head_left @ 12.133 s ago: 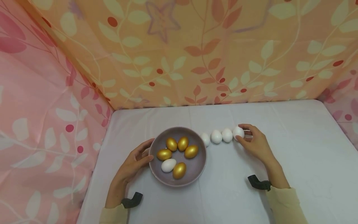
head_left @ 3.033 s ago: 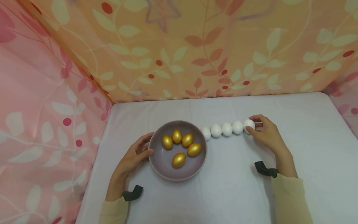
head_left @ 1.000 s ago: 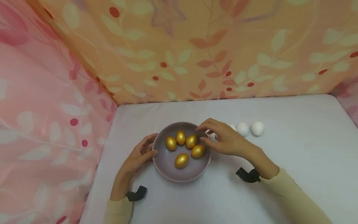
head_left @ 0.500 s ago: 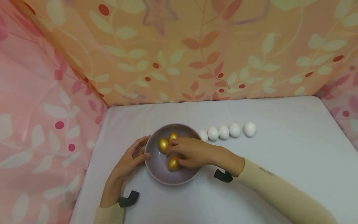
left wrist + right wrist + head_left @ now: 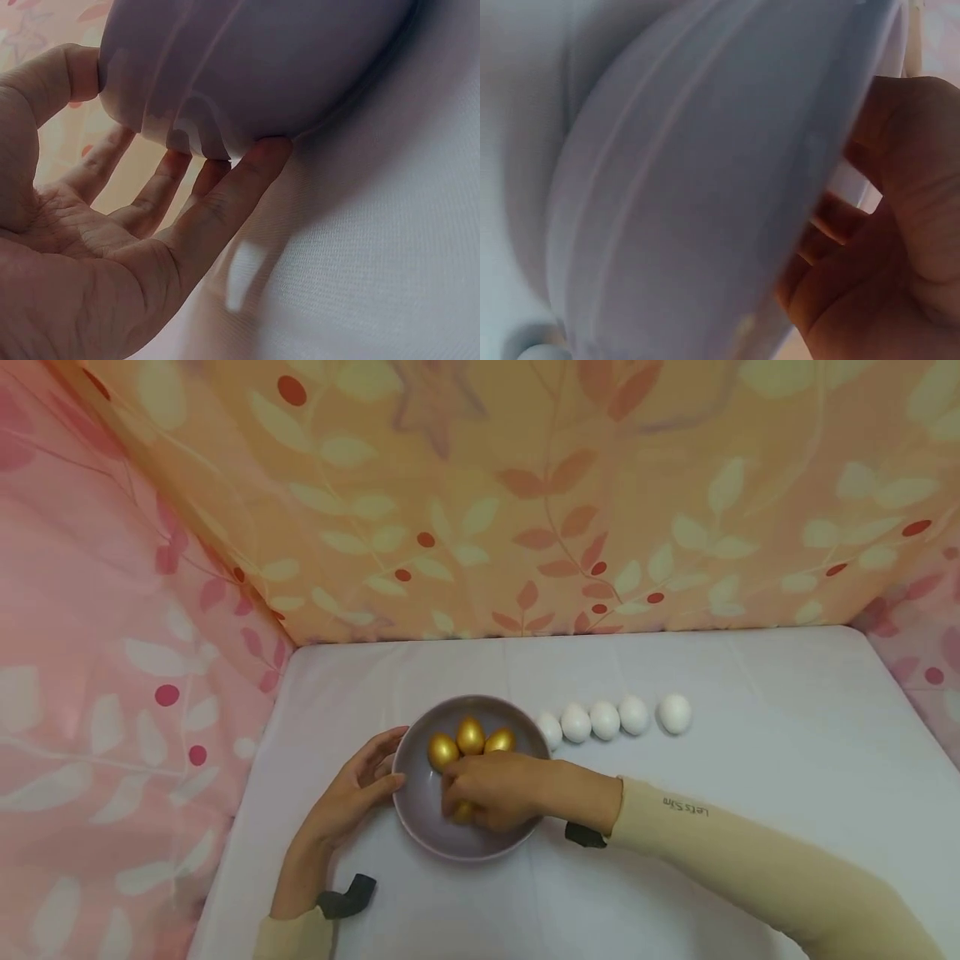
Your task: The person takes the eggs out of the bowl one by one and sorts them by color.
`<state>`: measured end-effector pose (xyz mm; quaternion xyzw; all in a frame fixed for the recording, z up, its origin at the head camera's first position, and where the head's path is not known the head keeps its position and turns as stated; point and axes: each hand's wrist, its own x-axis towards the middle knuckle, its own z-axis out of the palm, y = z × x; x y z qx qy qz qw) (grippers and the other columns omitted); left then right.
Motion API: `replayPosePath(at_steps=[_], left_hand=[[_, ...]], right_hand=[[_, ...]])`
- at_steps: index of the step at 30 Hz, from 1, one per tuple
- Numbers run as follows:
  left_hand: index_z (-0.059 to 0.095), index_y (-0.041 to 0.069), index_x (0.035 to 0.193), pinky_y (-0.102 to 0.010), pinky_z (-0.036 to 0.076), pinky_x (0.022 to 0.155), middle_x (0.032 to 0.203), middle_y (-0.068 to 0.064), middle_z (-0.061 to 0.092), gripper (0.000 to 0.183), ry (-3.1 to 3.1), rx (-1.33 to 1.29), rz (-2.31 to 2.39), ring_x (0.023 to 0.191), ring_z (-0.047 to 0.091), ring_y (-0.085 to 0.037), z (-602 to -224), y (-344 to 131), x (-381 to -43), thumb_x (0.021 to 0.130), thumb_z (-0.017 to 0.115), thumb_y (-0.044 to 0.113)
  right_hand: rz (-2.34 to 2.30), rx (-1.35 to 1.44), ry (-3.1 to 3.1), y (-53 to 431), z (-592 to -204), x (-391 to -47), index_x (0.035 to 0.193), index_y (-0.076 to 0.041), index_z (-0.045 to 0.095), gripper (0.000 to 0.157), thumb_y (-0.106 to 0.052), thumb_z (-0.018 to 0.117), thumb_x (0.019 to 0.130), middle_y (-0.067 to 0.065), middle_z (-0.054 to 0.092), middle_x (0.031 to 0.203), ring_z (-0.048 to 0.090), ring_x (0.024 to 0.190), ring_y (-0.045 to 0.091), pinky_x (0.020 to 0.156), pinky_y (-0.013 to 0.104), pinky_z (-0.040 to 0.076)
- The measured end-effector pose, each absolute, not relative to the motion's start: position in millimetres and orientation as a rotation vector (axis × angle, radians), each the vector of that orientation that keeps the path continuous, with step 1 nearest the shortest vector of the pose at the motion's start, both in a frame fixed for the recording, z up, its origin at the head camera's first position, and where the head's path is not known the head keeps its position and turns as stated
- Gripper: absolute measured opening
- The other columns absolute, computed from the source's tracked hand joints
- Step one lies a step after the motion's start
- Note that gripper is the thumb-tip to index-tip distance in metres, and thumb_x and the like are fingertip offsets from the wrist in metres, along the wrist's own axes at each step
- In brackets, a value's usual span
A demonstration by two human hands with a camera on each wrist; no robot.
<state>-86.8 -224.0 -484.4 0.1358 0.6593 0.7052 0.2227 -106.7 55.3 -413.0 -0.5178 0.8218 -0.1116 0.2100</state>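
A mauve bowl [image 5: 427, 839] stands on the white-covered table with gold eggs in it. My left hand [image 5: 352, 793] holds the bowl at its left side, thumb at the rim and fingertips on the outer wall [image 5: 225, 75]. My right hand [image 5: 498, 789] reaches over the right rim into the bowl. Its fingers curl round a gold egg [image 5: 463, 812], mostly covered by the hand. Behind it lie three gold eggs [image 5: 470, 737]; the spot where another lay is hidden under the hand. In the right wrist view, the bowl wall [image 5: 682, 172] hides the fingertips.
A row of several white eggs [image 5: 604, 721] runs right from the bowl's edge, the nearest partly behind the rim. Past a small gap lies one more white egg [image 5: 674, 714]. A patterned orange curtain [image 5: 480, 527] backs the table, a pink one [image 5: 112, 735] the left side.
The white egg once in the bowl is gone from it, and the white row has grown. My right hand has let go of the end white egg and moved left onto a gold egg.
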Motion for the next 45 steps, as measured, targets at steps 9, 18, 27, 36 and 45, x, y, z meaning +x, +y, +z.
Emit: replayPosePath(at_steps=[9,18,27,36,45], left_hand=[[0.034,0.008,0.163,-0.031,0.06,0.095,0.157,-0.006,0.047,0.067,1.831,0.389,1.973,0.134,0.059,-0.013,-483.6,-219.1,-90.9,0.102,0.061,-0.001],[0.033,0.008,0.163,-0.03,0.06,0.096,0.155,-0.003,0.049,0.067,1.824,0.37,1.962,0.132,0.06,-0.012,-490.0,-225.1,-84.3,0.103,0.06,-0.001],[0.036,0.01,0.162,-0.03,0.061,0.095,0.156,-0.004,0.046,0.067,1.846,0.339,1.961,0.133,0.06,-0.013,-484.7,-220.5,-89.7,0.102,0.062,-0.001],[0.035,0.011,0.162,-0.032,0.062,0.093,0.156,-0.003,0.047,0.068,1.837,0.332,1.966,0.132,0.061,-0.015,-482.4,-220.7,-92.1,0.101,0.062,-0.002],[0.037,0.012,0.162,-0.031,0.061,0.093,0.155,-0.005,0.048,0.067,1.853,0.314,1.95,0.13,0.061,-0.015,-484.4,-221.1,-90.9,0.101,0.063,-0.001]], right_hand=[[-0.248,-1.291,2.345,61.7,-406.4,-101.5,0.124,-0.028,0.07,0.032,-0.016,0.076,0.095,-0.004,0.064,0.125,0.062,0.102,0.011,0.075,0.026,0.053],[-0.417,-1.238,2.365,64.1,-415.7,-96.6,0.124,-0.024,0.069,0.032,-0.014,0.074,0.094,-0.002,0.061,0.121,0.057,0.099,0.011,0.079,0.026,0.05],[-0.942,-1.115,2.498,93.5,-411.5,-91.3,0.135,-0.023,0.065,0.043,-0.016,0.076,0.094,-0.006,0.061,0.126,0.057,0.104,0.011,0.09,0.029,0.052],[-1.504,-0.867,2.527,131.0,-407.1,-76.8,0.134,-0.019,0.062,0.045,-0.013,0.08,0.093,-0.003,0.065,0.129,0.064,0.11,0.012,0.091,0.036,0.063],[-1.676,-0.553,2.684,161.3,-427.5,-55.6,0.136,-0.018,0.067,0.047,-0.007,0.081,0.092,0.001,0.066,0.129,0.064,0.113,0.011,0.085,0.028,0.064]])
